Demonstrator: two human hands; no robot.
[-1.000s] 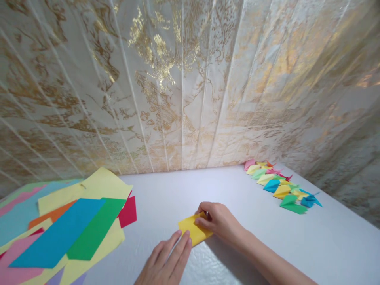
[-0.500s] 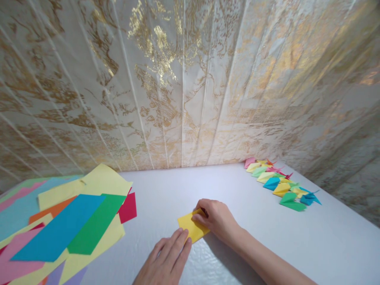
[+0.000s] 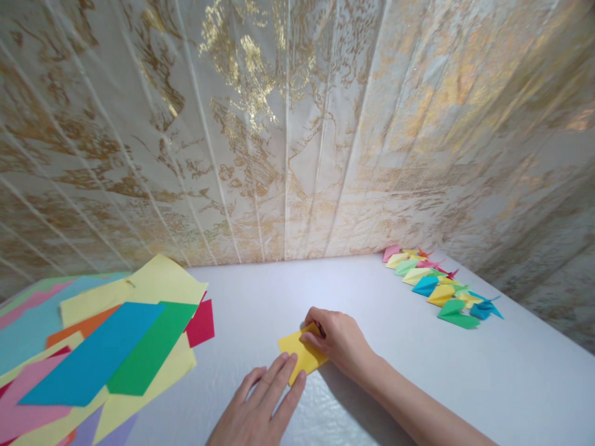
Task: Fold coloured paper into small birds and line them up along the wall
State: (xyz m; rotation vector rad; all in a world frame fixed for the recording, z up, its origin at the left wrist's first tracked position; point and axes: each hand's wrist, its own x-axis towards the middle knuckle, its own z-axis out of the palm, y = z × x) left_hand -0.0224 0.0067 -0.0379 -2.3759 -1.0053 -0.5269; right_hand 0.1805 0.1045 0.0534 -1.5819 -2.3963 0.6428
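A small folded piece of yellow paper (image 3: 303, 352) lies on the white table in front of me. My right hand (image 3: 337, 337) grips its far right edge, with the thumb on top and the fingers curled round behind. From the near left, my left hand (image 3: 263, 396) reaches in with fingers stretched out and a little spread. Its fingertips rest on the paper's left and near edges. The right part of the paper is hidden under my right hand.
Loose coloured paper sheets, with a blue sheet (image 3: 93, 356) and a green sheet (image 3: 151, 350) on top, overlap at the left. Several folded paper cranes stand in rows at the back right, a green crane (image 3: 458, 314) nearest. A gold-patterned curtain (image 3: 288, 136) hangs behind the white table (image 3: 251, 291).
My left hand's fingers have spread slightly and shifted a little up and right along the paper. My right hand keeps its hold, and the paper stays almost in place.
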